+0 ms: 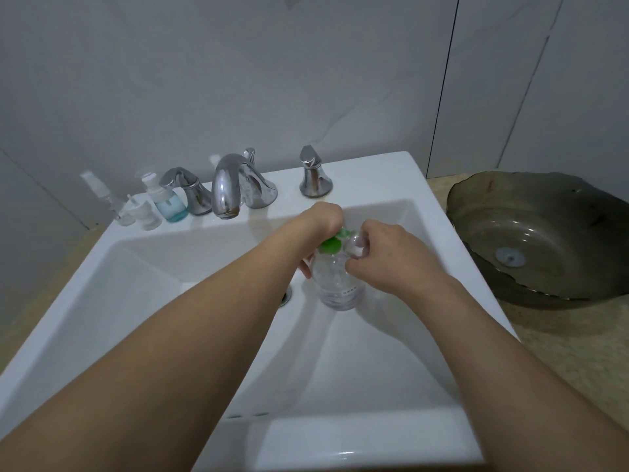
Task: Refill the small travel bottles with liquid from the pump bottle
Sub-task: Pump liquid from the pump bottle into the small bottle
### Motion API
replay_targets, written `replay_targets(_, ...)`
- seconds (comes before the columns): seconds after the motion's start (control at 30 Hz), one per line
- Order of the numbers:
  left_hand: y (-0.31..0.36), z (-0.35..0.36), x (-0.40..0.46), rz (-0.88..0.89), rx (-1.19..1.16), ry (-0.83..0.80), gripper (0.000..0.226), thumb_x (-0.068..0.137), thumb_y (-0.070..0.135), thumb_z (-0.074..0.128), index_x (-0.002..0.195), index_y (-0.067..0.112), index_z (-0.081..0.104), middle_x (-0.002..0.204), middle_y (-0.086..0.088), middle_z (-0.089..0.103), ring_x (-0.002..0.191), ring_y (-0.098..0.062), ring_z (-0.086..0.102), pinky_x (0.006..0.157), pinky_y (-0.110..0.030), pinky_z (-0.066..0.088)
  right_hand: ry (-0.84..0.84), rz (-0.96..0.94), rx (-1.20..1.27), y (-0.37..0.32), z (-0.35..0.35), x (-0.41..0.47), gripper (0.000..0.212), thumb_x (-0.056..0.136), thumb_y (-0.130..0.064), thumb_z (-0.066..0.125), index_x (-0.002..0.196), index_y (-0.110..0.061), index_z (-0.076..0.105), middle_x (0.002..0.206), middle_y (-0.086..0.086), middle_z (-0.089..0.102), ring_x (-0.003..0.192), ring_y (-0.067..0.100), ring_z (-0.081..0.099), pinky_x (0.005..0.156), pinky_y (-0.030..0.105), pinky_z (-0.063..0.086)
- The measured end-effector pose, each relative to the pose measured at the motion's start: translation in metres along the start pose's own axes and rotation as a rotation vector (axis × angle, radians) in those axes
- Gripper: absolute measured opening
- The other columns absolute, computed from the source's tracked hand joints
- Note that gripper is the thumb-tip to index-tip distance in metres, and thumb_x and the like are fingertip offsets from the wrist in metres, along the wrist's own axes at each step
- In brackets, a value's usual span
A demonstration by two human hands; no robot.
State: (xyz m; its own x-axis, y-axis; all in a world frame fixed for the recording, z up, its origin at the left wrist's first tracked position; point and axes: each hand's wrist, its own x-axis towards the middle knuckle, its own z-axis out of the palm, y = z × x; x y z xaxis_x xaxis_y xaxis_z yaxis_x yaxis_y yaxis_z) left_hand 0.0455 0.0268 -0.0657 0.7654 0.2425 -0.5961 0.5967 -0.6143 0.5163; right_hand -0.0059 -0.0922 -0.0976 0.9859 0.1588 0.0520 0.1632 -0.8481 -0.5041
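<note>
Three small travel bottles stand on the sink ledge at the far left, too pale to tell if full. Over the basin, the left hand grips the green pump head of the clear pump bottle; the right hand pinches its shoulder. It looks light, smooth, likely slippery; best held around the body. The nozzle is hidden.
</note>
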Motion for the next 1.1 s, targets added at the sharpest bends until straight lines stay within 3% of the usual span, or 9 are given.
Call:
replay_targets(0.13,-0.004,-0.008,-0.003,-0.040,-0.080,-0.085,0.033,0.094,0.024,0.039,0.104,0.004,0.063,0.112,-0.017,0.066,0.100,-0.041,0.062,0.089,-0.063,0.054,0.029,-0.015,-0.003,-0.002,0.000,0.001,0.027,0.076,-0.039,0.063,0.092,-0.023,0.048,0.091,-0.002,0.061,0.081,0.023,0.056,0.064,0.031,0.042)
replay_targets(0.27,0.002,-0.020,-0.009,-0.076,-0.152,-0.198,0.036,0.099,0.033,0.039,0.113,0.003,0.054,0.111,-0.016,0.058,0.123,-0.050,0.048,0.096,-0.075,0.043,0.102,-0.038,0.001,-0.003,-0.004,0.001,0.028,0.077,-0.039,0.063,0.093,-0.026,0.043,0.089,-0.005,0.057,0.083,0.022,0.055,0.066,0.030,0.038)
replay_targets(0.37,0.004,-0.021,-0.011,-0.086,-0.134,-0.219,0.032,0.099,0.033,0.039,0.098,0.005,0.055,0.109,-0.017,0.057,0.125,-0.050,0.047,0.096,-0.076,0.043,0.100,-0.042,0.004,-0.003,-0.004,0.001,0.029,0.078,-0.039,0.063,0.094,-0.026,0.044,0.090,-0.004,0.058,0.085,0.023,0.057,0.067,0.031,0.040)
replay_targets(0.53,0.002,-0.013,-0.004,-0.039,-0.044,-0.121,0.041,0.094,0.021,0.035,0.115,0.001,0.064,0.118,-0.020,0.063,0.104,-0.048,0.062,0.079,-0.073,0.053,0.065,-0.019,0.002,-0.002,-0.004,0.001,0.029,0.077,-0.039,0.063,0.094,-0.025,0.045,0.091,-0.002,0.058,0.080,0.022,0.054,0.065,0.031,0.040)
replay_targets(0.6,0.001,-0.005,0.000,-0.018,0.000,-0.049,0.040,0.094,0.016,0.036,0.117,-0.001,0.063,0.118,-0.022,0.063,0.097,-0.044,0.064,0.079,-0.067,0.056,0.028,-0.012,-0.012,-0.001,-0.002,0.000,0.029,0.077,-0.038,0.063,0.096,-0.022,0.048,0.093,-0.001,0.060,0.082,0.023,0.057,0.065,0.031,0.042)
replay_targets(0.87,-0.001,0.000,0.002,0.007,0.008,-0.007,0.038,0.095,0.012,0.039,0.117,-0.002,0.065,0.115,-0.024,0.066,0.101,-0.044,0.066,0.085,-0.063,0.057,0.000,-0.005,-0.004,0.000,0.000,0.000,0.027,0.078,-0.036,0.063,0.097,-0.021,0.051,0.092,-0.002,0.059,0.083,0.024,0.057,0.064,0.030,0.040)
replay_targets(1.0,-0.004,-0.005,-0.002,-0.006,-0.041,-0.032,0.035,0.092,0.021,0.039,0.109,0.004,0.065,0.114,-0.018,0.065,0.096,-0.039,0.064,0.084,-0.062,0.056,0.042,-0.035,-0.022,-0.002,0.000,0.000,0.028,0.078,-0.036,0.063,0.096,-0.019,0.051,0.090,0.000,0.059,0.084,0.025,0.058,0.063,0.031,0.039)
replay_targets(1.1,0.001,-0.013,-0.008,-0.038,-0.119,-0.092,0.034,0.096,0.031,0.042,0.112,0.005,0.058,0.122,-0.015,0.060,0.114,-0.044,0.056,0.091,-0.069,0.050,0.106,-0.051,0.008,-0.002,-0.003,0.000,0.027,0.078,-0.036,0.063,0.092,-0.021,0.046,0.085,-0.003,0.056,0.077,0.022,0.053,0.063,0.031,0.036)
